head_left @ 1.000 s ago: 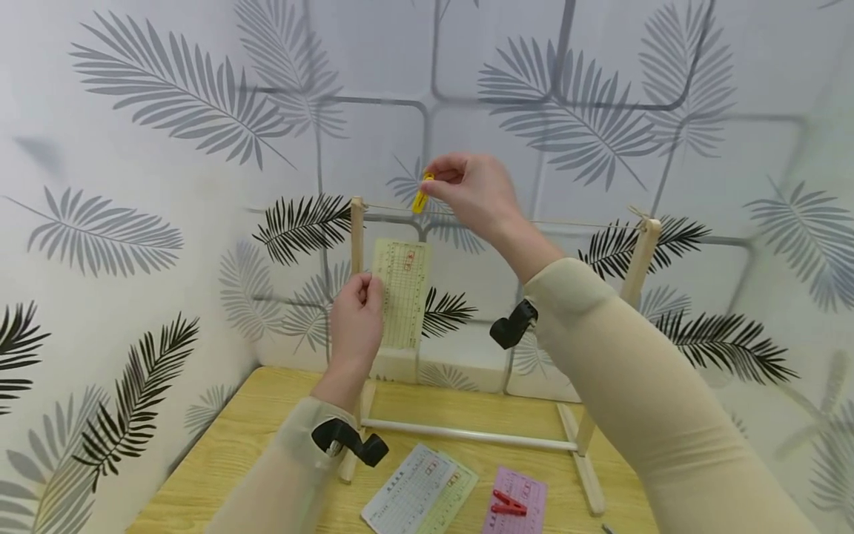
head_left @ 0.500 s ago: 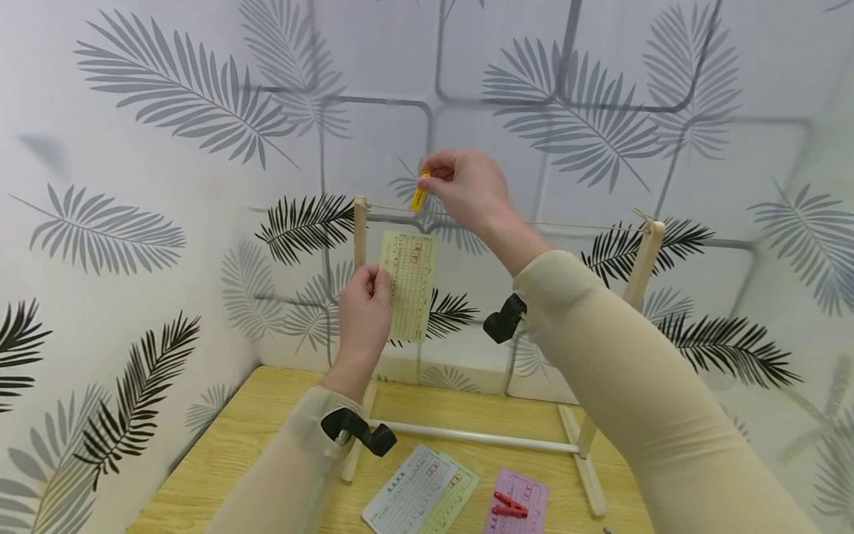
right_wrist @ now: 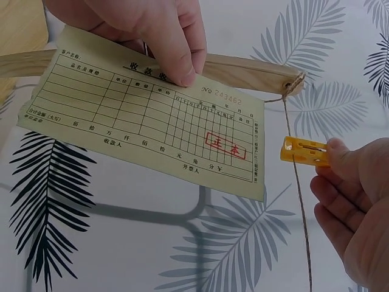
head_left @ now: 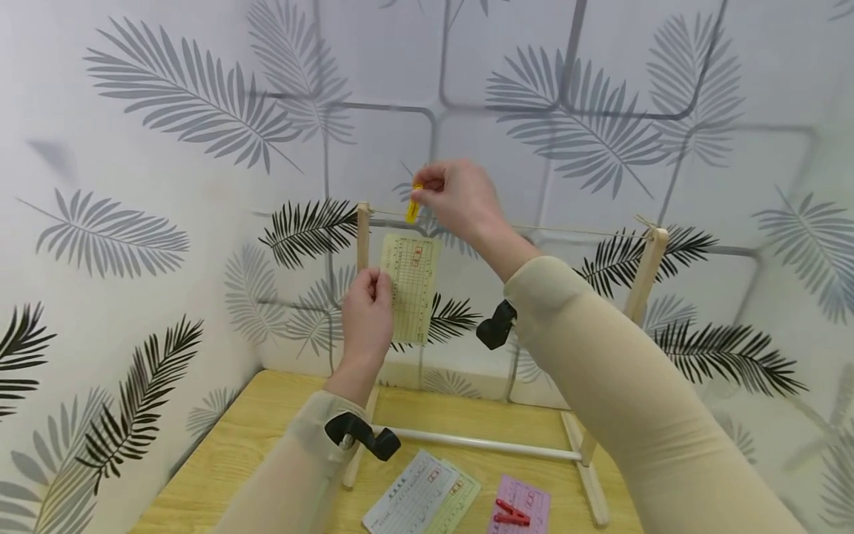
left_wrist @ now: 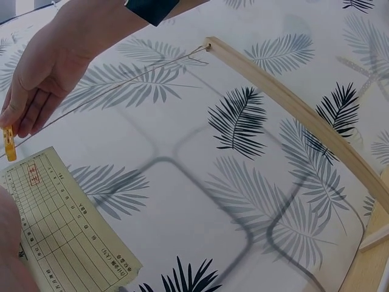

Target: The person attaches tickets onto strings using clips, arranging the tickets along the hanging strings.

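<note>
My left hand (head_left: 369,311) pinches the long edge of a yellow receipt slip (head_left: 411,289), which hangs upright just below the string (head_left: 567,230). A red stamp and printed table show on the slip (right_wrist: 140,115) in the right wrist view. Between thumb and fingertips my right hand (head_left: 463,199) pinches a yellow clothespin (head_left: 414,204). In the right wrist view the clothespin (right_wrist: 305,151) overlaps the string (right_wrist: 299,201); whether it grips the string I cannot tell. A small gap separates the clothespin from the slip (left_wrist: 67,225) in the left wrist view.
A wooden frame with a left post (head_left: 363,237) and a right post (head_left: 646,274) carries the string. Its white crossbar (head_left: 480,443) runs low above the table (head_left: 220,452). White and yellow slips (head_left: 407,493) lie in front, beside a pink slip (head_left: 537,512) under a red clothespin (head_left: 512,513).
The slip and my left hand have shifted slightly right. My right hand has brought the yellow clothespin a little left and down, closer to the slip's top edge.
</note>
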Demonstrator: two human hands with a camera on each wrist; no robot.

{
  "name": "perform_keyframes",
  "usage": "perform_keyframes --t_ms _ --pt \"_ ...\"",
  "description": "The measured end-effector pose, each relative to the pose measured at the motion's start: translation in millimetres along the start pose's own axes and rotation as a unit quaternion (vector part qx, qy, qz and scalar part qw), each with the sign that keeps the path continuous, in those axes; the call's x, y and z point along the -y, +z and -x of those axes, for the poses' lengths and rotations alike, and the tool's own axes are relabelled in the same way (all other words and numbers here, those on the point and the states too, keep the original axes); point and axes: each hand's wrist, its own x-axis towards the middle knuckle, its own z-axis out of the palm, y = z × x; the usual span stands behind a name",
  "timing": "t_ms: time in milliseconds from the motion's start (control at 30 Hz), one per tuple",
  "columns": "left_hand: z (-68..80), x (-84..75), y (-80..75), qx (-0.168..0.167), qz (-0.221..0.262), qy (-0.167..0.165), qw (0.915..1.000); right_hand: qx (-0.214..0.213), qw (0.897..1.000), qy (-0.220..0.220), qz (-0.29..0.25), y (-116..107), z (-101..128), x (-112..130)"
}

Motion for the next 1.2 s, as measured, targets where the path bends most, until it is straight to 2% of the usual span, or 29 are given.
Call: perform_keyframes --t_ms 333,600,1200 --pt "0.1 -4.1 4.3 -0.016 -0.002 0.001 0.9999 0.024 1.0 -0.001 0.004 2.0 2.6 0.8" --pt "-0.4 -6.1 6.1 -0.011 0.016 0.002 0.9998 0.036 0.999 -0.004 0.007 -0.3 4.8 0.2" --pt "-2.6 -6.0 5.5 -0.017 0.016 -0.009 0.9997 0.086 0.996 0.009 -0.013 3.8 3.4 2.1"
